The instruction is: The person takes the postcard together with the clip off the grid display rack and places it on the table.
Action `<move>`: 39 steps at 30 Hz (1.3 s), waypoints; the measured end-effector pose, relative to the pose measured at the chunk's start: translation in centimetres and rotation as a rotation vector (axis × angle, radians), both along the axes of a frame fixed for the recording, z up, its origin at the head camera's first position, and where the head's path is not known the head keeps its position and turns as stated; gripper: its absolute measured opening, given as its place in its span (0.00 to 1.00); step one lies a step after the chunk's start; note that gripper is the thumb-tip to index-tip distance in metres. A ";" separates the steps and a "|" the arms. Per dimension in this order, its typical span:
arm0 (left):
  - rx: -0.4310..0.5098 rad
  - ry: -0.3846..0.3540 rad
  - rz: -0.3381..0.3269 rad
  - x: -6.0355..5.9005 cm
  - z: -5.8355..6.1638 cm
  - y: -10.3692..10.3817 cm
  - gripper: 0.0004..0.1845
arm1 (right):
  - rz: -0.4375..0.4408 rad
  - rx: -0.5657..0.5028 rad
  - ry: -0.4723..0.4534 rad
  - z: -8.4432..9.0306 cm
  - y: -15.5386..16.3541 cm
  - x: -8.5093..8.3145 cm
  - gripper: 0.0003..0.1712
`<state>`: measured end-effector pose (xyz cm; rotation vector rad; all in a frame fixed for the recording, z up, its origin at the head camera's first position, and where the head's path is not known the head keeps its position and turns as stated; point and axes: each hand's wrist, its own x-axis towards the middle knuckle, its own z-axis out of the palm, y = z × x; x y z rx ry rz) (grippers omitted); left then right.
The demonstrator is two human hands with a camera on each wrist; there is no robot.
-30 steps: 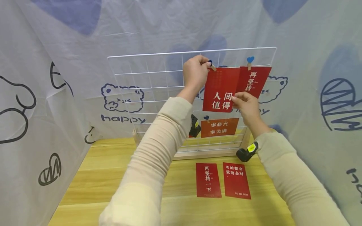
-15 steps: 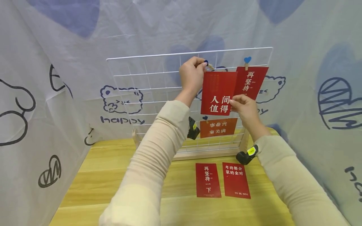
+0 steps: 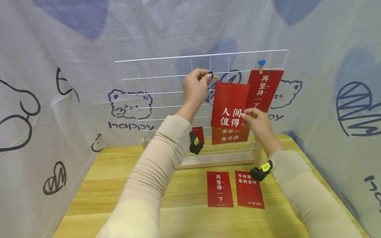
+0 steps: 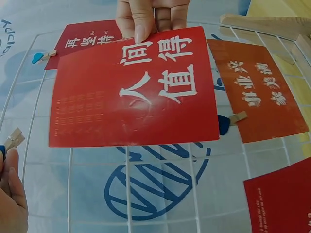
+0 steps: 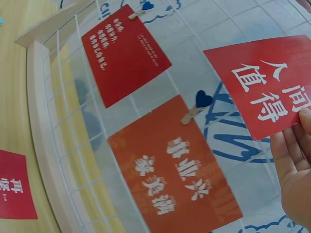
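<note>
My left hand (image 3: 194, 87) pinches a small wooden clothespin (image 4: 16, 137) with a dark blue heart, in front of the upper part of a white wire grid (image 3: 154, 59). Just right of and below it, a red card with white characters (image 3: 228, 99) is held up by my right hand (image 3: 258, 125), thumb and fingers on its right edge. In the left wrist view the clothespin stands apart from this card. Behind its lower edge hangs an orange card (image 5: 175, 167), clipped to the grid. Another red card (image 3: 267, 84) hangs at upper right under a light blue heart clothespin (image 3: 261, 63).
A further red card (image 5: 126, 58) is clipped low on the grid, partly behind my left wrist in the head view. Two red cards (image 3: 220, 191) (image 3: 250, 195) lie on the wooden table (image 3: 113, 185) before the grid's wooden base (image 3: 220, 160). Printed cloth (image 3: 74, 66) surrounds the table.
My left hand has moved left and down with the clothespin, away from the card's top edge. My right hand has lowered the card, which now overlaps the orange one.
</note>
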<state>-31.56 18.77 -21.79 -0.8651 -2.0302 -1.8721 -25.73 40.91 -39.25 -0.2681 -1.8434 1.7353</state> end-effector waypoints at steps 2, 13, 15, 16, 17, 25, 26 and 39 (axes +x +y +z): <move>-0.007 -0.019 -0.011 0.2 -0.5 -0.5 0.06 | -0.035 0.008 -0.072 0.2 -0.7 0.4 0.17; -0.012 -0.094 -0.052 0.9 -4.5 -3.3 0.06 | 0.058 -0.032 0.002 -0.4 -3.3 2.7 0.11; -0.014 -0.093 -0.052 1.1 -5.0 -3.8 0.06 | 0.067 -0.034 -0.035 2.0 -6.1 4.6 0.07; -0.019 -0.093 -0.056 1.2 -5.3 -4.0 0.06 | 0.068 -0.027 -0.038 2.7 -7.0 5.2 0.05; -0.024 -0.093 -0.058 1.3 -5.6 -4.2 0.06 | 0.067 -0.030 -0.039 3.3 -7.9 5.7 0.04; -0.060 -0.134 -0.043 1.6 -7.9 -6.2 0.06 | 0.044 -0.016 -0.100 3.2 -9.8 6.2 0.01; -0.061 -0.141 -0.041 1.5 -8.1 -6.5 0.06 | 0.053 -0.028 -0.091 3.0 -9.9 6.2 0.02; -0.033 -0.251 -0.005 1.8 -11.0 -9.7 0.07 | 0.079 -0.076 -0.099 0.3 -11.4 5.8 0.03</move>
